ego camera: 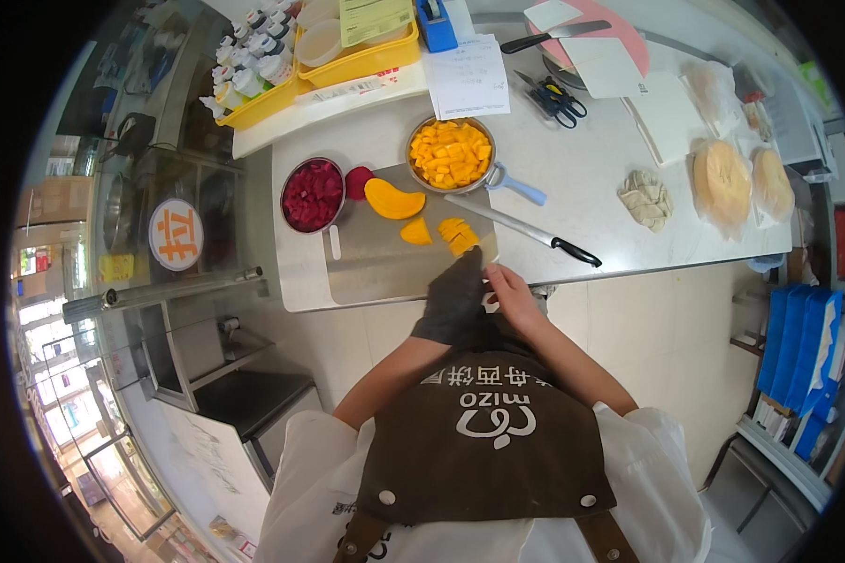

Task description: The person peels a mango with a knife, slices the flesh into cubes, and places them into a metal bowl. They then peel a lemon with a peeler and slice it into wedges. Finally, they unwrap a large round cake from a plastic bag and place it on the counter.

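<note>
My left hand (456,297), in a dark glove, is at the near edge of the steel cutting board (380,269), its fingertips close to a cluster of cut mango pieces (459,236). My bare right hand (512,294) meets it at the table's front edge; whether anything lies between the fingers is hidden. Left of the cut pieces lie a small mango piece (415,231) and a larger mango half (393,200). A long serrated knife (510,221) rests across the board's right edge. Behind are a bowl of mango cubes (451,154) and a bowl of red fruit cubes (313,195).
A blue-handled peeler (520,185) touches the mango bowl. Scissors (565,104), a spatula (556,36) and a crumpled cloth glove (646,200) lie to the right, near bagged sponge cakes (722,184). Yellow trays (366,62) and bottles stand at the back left.
</note>
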A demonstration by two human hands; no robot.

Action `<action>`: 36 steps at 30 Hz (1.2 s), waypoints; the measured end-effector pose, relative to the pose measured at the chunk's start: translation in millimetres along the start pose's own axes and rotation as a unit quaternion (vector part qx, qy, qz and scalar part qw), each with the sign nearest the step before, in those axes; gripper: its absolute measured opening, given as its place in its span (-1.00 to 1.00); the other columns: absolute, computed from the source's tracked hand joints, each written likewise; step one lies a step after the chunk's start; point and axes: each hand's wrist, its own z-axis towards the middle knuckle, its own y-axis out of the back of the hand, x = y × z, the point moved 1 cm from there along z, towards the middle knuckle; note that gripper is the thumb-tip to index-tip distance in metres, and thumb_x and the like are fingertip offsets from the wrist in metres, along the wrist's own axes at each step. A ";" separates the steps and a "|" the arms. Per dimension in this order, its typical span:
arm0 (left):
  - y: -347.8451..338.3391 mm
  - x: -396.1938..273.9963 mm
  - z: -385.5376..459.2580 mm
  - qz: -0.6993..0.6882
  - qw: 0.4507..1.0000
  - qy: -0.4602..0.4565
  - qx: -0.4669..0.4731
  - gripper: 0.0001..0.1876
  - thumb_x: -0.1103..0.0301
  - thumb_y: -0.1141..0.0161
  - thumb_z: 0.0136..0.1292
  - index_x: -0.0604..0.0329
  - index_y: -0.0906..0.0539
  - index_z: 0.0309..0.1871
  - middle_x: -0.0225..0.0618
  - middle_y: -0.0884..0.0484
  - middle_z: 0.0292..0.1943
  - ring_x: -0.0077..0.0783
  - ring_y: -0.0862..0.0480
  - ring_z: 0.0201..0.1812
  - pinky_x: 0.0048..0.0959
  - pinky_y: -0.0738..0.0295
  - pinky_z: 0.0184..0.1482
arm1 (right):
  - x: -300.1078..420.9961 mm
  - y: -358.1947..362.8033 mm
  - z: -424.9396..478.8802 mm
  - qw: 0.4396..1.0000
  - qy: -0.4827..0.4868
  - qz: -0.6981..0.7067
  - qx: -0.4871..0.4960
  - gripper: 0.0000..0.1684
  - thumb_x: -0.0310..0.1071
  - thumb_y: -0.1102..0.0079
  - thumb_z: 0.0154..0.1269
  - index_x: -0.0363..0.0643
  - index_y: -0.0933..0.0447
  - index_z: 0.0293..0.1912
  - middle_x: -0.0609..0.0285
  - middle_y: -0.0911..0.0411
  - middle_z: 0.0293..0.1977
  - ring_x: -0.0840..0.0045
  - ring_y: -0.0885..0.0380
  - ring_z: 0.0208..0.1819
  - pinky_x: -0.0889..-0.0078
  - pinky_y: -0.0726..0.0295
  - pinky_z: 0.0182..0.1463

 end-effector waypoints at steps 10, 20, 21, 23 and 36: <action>-23.0 5.7 3.6 0.064 0.984 -0.124 0.108 -0.43 0.36 -0.23 0.35 0.15 -0.45 0.43 0.05 -0.64 0.20 0.04 -0.67 0.21 -0.12 -0.56 0.23 | -44.0 52.9 25.1 0.978 -0.015 -0.159 -0.135 -0.62 -0.16 -0.08 0.49 -0.35 -0.58 -0.13 -0.07 -0.71 -0.33 0.18 -0.74 -0.27 0.12 -0.65 -0.12; -41.4 97.0 90.9 0.177 0.953 -0.128 -0.212 -0.30 0.32 -0.28 0.26 0.33 -0.37 0.46 0.13 -0.35 0.47 0.23 -0.25 0.53 -0.05 -0.22 0.55 | -15.1 50.6 79.3 0.906 -0.011 -0.396 -0.146 -0.60 -0.11 -0.22 0.35 -0.34 -0.60 -0.27 -0.18 -0.67 -0.34 -0.05 -0.67 -0.22 -0.02 -0.62 -0.10; -48.5 96.7 90.8 0.161 0.955 -0.136 -0.207 -0.30 0.31 -0.29 0.26 0.33 -0.38 0.46 0.12 -0.36 0.47 0.22 -0.26 0.53 -0.05 -0.23 0.55 | -19.7 46.2 88.7 0.906 0.001 -0.397 -0.145 -0.60 -0.11 -0.22 0.36 -0.34 -0.60 -0.28 -0.15 -0.67 -0.38 0.03 -0.68 -0.27 0.02 -0.62 -0.16; -51.9 94.5 86.5 0.139 0.958 -0.152 -0.201 -0.31 0.31 -0.31 0.26 0.32 -0.39 0.45 0.11 -0.38 0.45 0.21 -0.27 0.53 -0.04 -0.24 0.55 | -28.9 40.8 102.7 0.935 0.001 -0.339 -0.109 -0.61 -0.12 -0.21 0.41 -0.32 -0.59 -0.28 -0.04 -0.66 -0.44 0.21 -0.68 -0.34 0.14 -0.61 -0.26; 40.9 18.3 185.0 0.115 0.970 -0.189 -0.097 -0.42 0.32 -0.21 0.40 0.13 -0.43 0.48 -0.04 -0.36 0.51 0.05 -0.31 0.54 -0.10 -0.23 0.55 | 78.6 54.0 127.7 0.996 -0.030 -0.045 -0.077 -0.68 -0.21 -0.13 0.54 -0.30 -0.59 -0.22 0.22 -0.62 -0.44 0.58 -0.60 -0.46 0.46 -0.55 -0.41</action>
